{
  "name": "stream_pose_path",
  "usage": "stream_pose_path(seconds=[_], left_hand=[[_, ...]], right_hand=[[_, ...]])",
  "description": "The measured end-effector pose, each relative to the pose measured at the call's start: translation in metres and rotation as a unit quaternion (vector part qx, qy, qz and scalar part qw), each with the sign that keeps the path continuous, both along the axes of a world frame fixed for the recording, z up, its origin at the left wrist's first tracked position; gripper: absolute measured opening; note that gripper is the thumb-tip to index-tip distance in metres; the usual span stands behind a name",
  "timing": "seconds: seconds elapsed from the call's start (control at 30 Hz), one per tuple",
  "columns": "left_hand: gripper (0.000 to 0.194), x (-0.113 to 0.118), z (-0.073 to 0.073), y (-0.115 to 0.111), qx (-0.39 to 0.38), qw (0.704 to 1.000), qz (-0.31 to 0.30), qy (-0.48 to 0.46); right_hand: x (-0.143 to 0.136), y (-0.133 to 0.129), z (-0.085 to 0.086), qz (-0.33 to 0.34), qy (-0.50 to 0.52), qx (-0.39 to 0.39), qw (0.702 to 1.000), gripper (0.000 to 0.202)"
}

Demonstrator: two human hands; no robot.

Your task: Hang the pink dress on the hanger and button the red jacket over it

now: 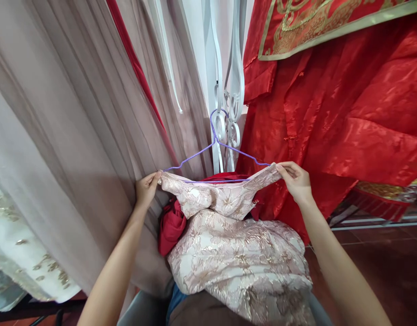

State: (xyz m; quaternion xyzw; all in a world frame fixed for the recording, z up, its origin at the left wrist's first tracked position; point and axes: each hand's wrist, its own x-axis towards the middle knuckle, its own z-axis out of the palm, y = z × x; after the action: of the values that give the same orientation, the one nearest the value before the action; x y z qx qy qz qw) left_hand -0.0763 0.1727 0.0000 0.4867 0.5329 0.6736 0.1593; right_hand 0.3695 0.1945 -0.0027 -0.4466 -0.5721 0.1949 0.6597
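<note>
A pale pink dress (242, 253) with a shiny gold floral pattern lies across the lap, its off-shoulder bodice spread towards the far side. Inside its neckline sits a purple wire hanger (198, 153), hook pointing away from me. My left hand (147, 186) pinches the dress's left shoulder strap at the hanger's end. The right shoulder strap is pinched at the other end by my right hand (296, 179). Dark red fabric (171, 226) bunches beside and behind the bodice.
Greyish-pink curtains (76, 113) hang at the left. White scrolled metalwork (234, 99) stands straight ahead. Red garments (330, 113) with gold embroidery hang at the right, above a reddish tiled floor (374, 258). A white gold-trimmed garment (28, 253) hangs at lower left.
</note>
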Motion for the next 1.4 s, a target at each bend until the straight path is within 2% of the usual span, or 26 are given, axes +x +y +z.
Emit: stream_pose_path(seconds=[0.13,0.3,0.4,0.47,0.53,0.57,0.63,0.7,0.77,0.83,0.87,0.97,1.03,1.17,1.27,1.4], left_hand=[[0.040,-0.005,-0.032,-0.018,-0.041,0.999,0.003,0.008],[0.039,0.014,-0.073,-0.041,-0.118,0.991,-0.026,0.050],[0.032,0.032,-0.088,-0.055,-0.083,0.981,0.018,0.176],[0.024,0.042,-0.091,-0.064,-0.038,0.952,0.031,0.301],[0.016,0.050,-0.083,-0.071,-0.003,0.912,0.000,0.410],[0.013,0.054,-0.074,-0.073,0.012,0.894,-0.016,0.449],[0.009,0.062,-0.045,-0.073,0.045,0.869,-0.010,0.493],[0.010,0.071,-0.008,-0.066,0.076,0.859,0.035,0.506],[0.015,0.077,0.028,-0.051,0.078,0.851,0.028,0.519],[0.023,0.079,0.051,-0.031,0.073,0.856,-0.002,0.511],[0.026,0.079,0.057,-0.021,0.060,0.859,-0.037,0.507],[0.030,0.075,0.055,0.005,0.011,0.854,-0.157,0.495],[0.031,0.073,0.046,0.014,-0.013,0.847,-0.188,0.497],[0.032,0.070,0.038,0.014,-0.027,0.834,-0.114,0.539],[0.031,0.068,0.041,0.009,-0.029,0.823,-0.064,0.563],[0.029,0.064,0.044,0.006,-0.021,0.815,-0.041,0.578]], right_hand=[[0.013,-0.015,-0.033,-0.017,0.049,-0.020,0.998,0.031],[0.026,-0.040,-0.076,-0.001,0.054,-0.079,0.995,0.037],[0.038,-0.054,-0.087,-0.010,0.048,-0.076,0.996,0.034],[0.045,-0.057,-0.086,-0.022,0.067,-0.062,0.996,0.031],[0.048,-0.056,-0.082,-0.018,0.084,-0.054,0.995,0.030],[0.047,-0.053,-0.079,-0.013,0.089,-0.053,0.995,0.030],[0.042,-0.046,-0.071,-0.007,0.095,-0.051,0.994,0.030],[0.032,-0.039,-0.062,-0.006,0.101,-0.050,0.994,0.031],[0.021,-0.034,-0.051,-0.003,0.106,-0.050,0.993,0.031],[0.012,-0.032,-0.040,0.002,0.101,-0.050,0.994,0.031],[0.008,-0.031,-0.036,0.005,0.095,-0.049,0.994,0.031],[0.004,-0.033,-0.030,0.023,0.073,-0.042,0.996,0.029],[0.005,-0.034,-0.031,0.021,0.071,-0.037,0.997,0.030],[0.009,-0.032,-0.030,-0.033,0.074,-0.019,0.997,0.032],[0.007,-0.030,-0.023,-0.079,0.078,0.016,0.994,0.033],[0.003,-0.029,-0.018,-0.106,0.093,0.037,0.989,0.032]])
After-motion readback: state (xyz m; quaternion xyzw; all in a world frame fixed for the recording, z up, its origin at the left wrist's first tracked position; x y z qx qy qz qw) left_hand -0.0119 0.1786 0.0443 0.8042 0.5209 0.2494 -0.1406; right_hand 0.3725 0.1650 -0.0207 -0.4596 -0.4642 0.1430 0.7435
